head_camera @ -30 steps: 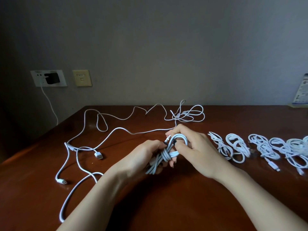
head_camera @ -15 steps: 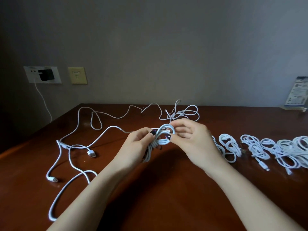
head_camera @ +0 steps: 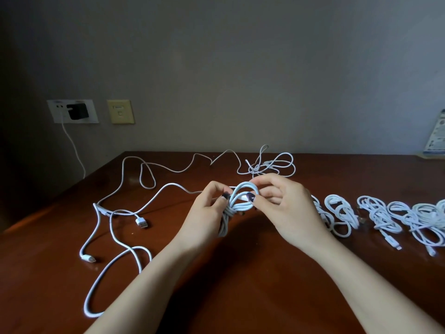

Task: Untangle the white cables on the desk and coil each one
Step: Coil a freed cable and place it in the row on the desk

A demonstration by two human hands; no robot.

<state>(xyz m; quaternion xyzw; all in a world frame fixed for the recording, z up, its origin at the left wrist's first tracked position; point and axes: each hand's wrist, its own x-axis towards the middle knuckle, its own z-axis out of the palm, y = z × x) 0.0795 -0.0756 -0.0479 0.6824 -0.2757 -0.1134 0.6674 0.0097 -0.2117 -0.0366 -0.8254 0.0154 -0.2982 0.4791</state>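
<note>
grip: both hands curl round one bundle (head_camera: 238,206) of white cable, held just above the desk (head_camera: 240,285) — left hand (head_camera: 204,213) grips the wound middle and lower loops, right hand (head_camera: 286,208) pinches the top loop between thumb and fingers.
step in hand: looks like the final tuck of the tail; wraps already circle the bundle's waist.
done: a row of coiled cables (head_camera: 379,216) lies along the right side of the desk, close together, some overlapping at the right edge.
left to do: loose cable (head_camera: 102,209) sprawls over the left half with a plug (head_camera: 141,222) lying free; a small tangle (head_camera: 272,165) sits far behind the hands.
judgement: probably past halfway — how many loose cables remain cannot be told.
</note>
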